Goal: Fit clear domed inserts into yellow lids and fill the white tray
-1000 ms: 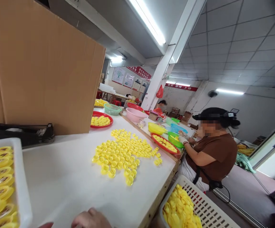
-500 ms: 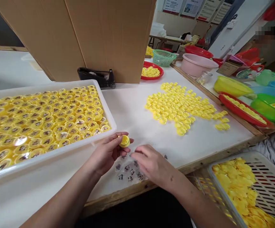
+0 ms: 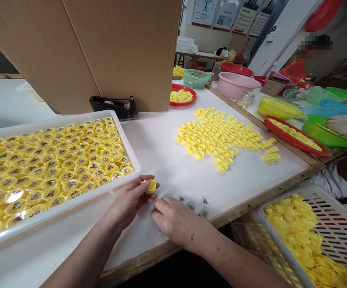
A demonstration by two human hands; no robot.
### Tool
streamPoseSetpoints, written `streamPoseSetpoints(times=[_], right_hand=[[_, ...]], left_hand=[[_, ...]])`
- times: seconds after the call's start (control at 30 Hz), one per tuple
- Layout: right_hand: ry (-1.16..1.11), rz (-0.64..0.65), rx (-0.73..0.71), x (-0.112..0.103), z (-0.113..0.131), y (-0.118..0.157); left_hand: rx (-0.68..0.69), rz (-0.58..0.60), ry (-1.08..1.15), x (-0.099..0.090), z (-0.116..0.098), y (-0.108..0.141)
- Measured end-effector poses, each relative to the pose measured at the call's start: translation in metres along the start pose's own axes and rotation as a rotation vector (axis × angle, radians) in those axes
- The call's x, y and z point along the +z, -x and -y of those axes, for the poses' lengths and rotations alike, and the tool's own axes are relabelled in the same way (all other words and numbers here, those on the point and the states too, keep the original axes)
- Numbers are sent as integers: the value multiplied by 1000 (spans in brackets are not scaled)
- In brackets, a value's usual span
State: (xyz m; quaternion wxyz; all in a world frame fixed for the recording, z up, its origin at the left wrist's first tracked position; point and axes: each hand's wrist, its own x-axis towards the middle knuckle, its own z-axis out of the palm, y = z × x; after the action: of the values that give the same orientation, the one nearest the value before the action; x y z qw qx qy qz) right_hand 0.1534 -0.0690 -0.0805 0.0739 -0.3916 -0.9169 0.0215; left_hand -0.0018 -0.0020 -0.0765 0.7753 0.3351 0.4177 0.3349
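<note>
My left hand pinches a small round yellow cup between thumb and fingers, its hollow side facing up, just off the tray's near right corner. Low over the white table, my right hand has its fingers bent and held together; whatever lies in the fingertips is hidden. Several clear discs with small dark prints lie just beyond and to the right of that hand. Part of another clear disc shows at its near side.
A white tray of printed yellow cups fills the left. Loose yellow cups spread across mid-table. Behind stand a cardboard sheet and a black tape dispenser. A crate is lower right; a co-worker's gloved hand is far right.
The clear discs, earlier left of and below my right hand, now lie mostly to its right. My right hand has shifted slightly left and nearer. My left hand keeps the yellow cup.
</note>
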Motion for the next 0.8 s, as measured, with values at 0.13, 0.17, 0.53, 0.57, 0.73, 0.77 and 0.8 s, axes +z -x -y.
streamPoseSetpoints(times=[0.13, 0.17, 0.53, 0.57, 0.73, 0.77, 0.8], right_hand=[[-232, -144, 211, -8, -24, 21], [-375, -213, 326, -12, -28, 23], [-1191, -287, 600, -31, -41, -9], [-1154, -269, 568, -31, -43, -11], [-960, -245, 569, -35, -42, -12], [-915, -251, 580, -37, -40, -12], [-863, -254, 583, -40, -38, -11]], left_hand=[[-28, 39, 118, 5, 2, 1], [-39, 45, 142, 6, 3, 2], [-50, 208, 228, 13, 9, 6], [-41, 226, 219, 14, 9, 7], [-20, 199, 217, 15, 9, 8], [-21, 174, 222, 16, 9, 9], [-19, 149, 220, 17, 10, 9]])
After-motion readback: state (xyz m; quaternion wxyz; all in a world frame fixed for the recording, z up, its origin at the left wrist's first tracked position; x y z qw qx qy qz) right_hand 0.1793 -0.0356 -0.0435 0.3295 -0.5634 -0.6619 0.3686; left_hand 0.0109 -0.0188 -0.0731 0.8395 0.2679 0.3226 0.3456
